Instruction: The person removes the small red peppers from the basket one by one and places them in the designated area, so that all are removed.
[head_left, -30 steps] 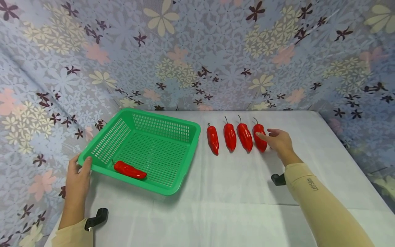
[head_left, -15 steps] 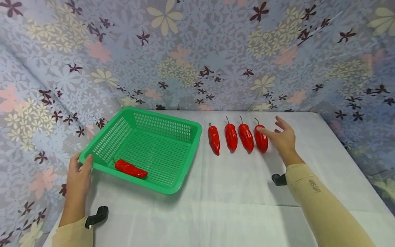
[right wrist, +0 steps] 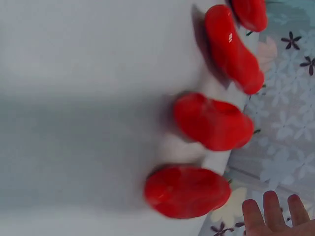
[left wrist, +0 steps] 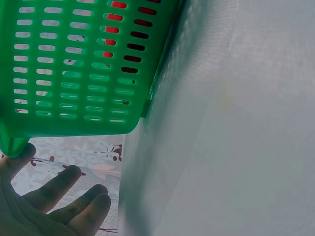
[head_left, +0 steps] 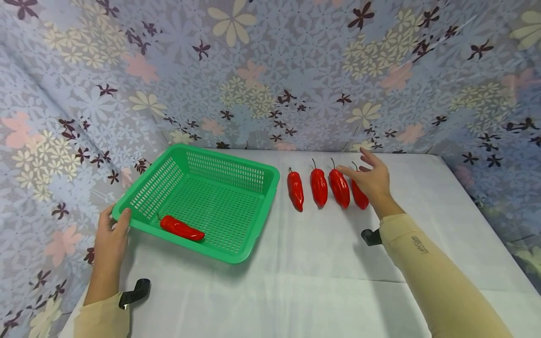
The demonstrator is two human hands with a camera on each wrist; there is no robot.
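Observation:
My left hand [head_left: 111, 239] pinches the near left corner of a green perforated plastic basket [head_left: 216, 204]. In the left wrist view its other fingers spread below the basket's slotted wall [left wrist: 81, 126]. A red pepper [head_left: 181, 228] lies inside along the near wall. Several more red peppers lie in a row on the table, stems pointing away. My right hand [head_left: 374, 180], fingers spread and holding nothing, hovers over the rightmost pepper [head_left: 360, 198] and partly hides it. Its thumb overlaps the top of the neighbouring pepper [head_left: 339, 190]. The other two are a middle pepper [head_left: 319, 188] and a leftmost pepper [head_left: 295, 191].
A white cloth covers the table [head_left: 296, 291]. Floral fabric [head_left: 253, 70] hangs behind the table and along its left side. The row of peppers lies just right of the basket.
My right hand has lifted off the rightmost pepper and shifted left, its thumb now over the neighbouring one. My left hand keeps its hold on the basket. The peppers stay put.

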